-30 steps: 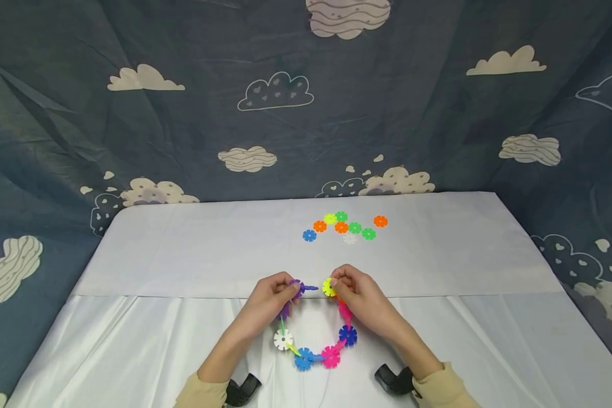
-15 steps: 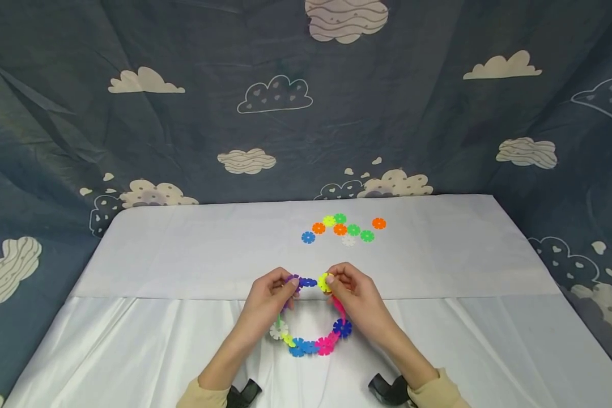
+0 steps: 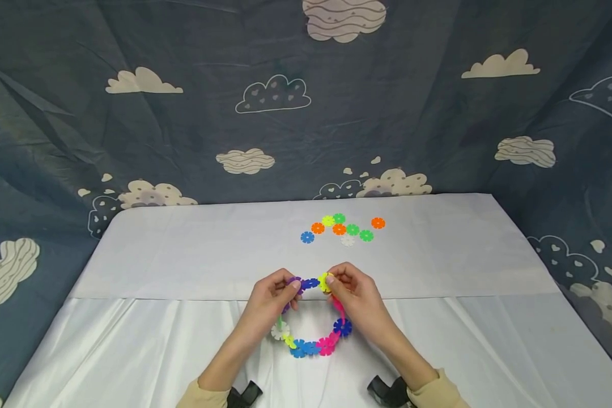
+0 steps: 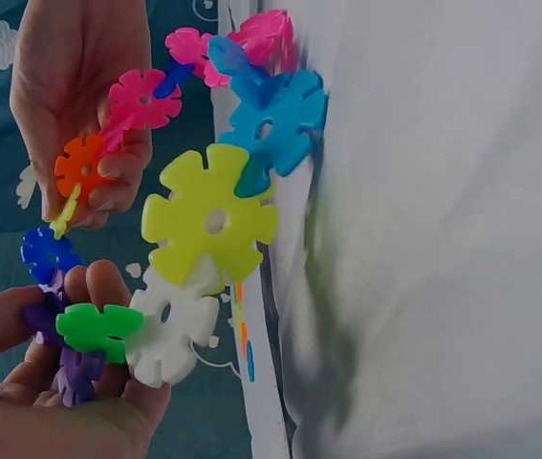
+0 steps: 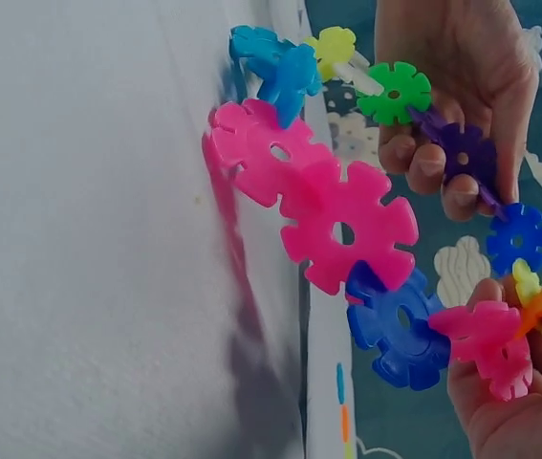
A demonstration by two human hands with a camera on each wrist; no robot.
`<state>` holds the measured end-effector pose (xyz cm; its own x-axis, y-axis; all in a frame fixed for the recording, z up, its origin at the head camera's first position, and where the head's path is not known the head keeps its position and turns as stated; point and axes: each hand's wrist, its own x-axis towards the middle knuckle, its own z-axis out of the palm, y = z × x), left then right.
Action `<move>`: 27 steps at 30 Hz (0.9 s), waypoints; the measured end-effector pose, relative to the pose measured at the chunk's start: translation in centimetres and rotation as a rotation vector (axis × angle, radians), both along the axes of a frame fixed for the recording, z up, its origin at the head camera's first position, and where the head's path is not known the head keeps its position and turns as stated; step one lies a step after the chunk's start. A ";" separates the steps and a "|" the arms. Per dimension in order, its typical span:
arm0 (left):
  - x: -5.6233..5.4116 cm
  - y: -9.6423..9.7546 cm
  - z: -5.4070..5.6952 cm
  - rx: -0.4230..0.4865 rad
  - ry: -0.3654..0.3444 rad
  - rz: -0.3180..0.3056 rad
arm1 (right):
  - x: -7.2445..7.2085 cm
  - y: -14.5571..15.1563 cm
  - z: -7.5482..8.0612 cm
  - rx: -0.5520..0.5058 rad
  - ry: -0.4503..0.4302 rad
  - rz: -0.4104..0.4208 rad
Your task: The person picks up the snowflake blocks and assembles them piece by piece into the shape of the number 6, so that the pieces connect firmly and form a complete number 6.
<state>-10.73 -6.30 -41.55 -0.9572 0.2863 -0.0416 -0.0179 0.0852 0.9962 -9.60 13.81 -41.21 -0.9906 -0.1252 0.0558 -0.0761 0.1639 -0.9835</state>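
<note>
A chain of slotted snowflake discs forms a ring between the hands, its bottom with light blue discs (image 3: 298, 348) and pink discs (image 3: 326, 344) near the white cloth. My left hand (image 3: 267, 297) pinches a purple disc (image 4: 46, 316), from which a dark blue disc (image 3: 311, 283) sticks out rightward. My right hand (image 3: 356, 292) pinches a yellow disc (image 3: 323, 282) at the other end, with an orange disc (image 4: 81, 164) behind it. Blue and yellow edges meet or nearly meet; whether they are slotted together I cannot tell. Green (image 5: 395, 94) and white (image 4: 170, 330) discs hang on the left side.
Loose discs lie farther back on the white table (image 3: 183, 249): blue (image 3: 307, 237), orange (image 3: 378, 223), green (image 3: 366, 235), yellow and white among them. A dark cloud-print curtain (image 3: 183, 130) stands behind. Black wrist mounts (image 3: 387, 391) sit below the forearms.
The gap between the blue disc and the yellow disc has narrowed, and the two edges now come together. The ring's lower part has risen slightly in view. Both hands keep their pinch.
</note>
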 end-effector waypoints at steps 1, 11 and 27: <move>0.0 0.0 0.0 0.000 0.003 -0.006 | 0.0 0.0 0.0 0.003 0.002 0.003; 0.1 0.0 -0.1 -0.107 0.070 -0.035 | -0.1 0.3 -0.1 0.038 0.065 0.094; 0.7 0.3 0.3 -0.200 0.170 -0.046 | -0.1 0.4 0.2 0.065 0.080 0.099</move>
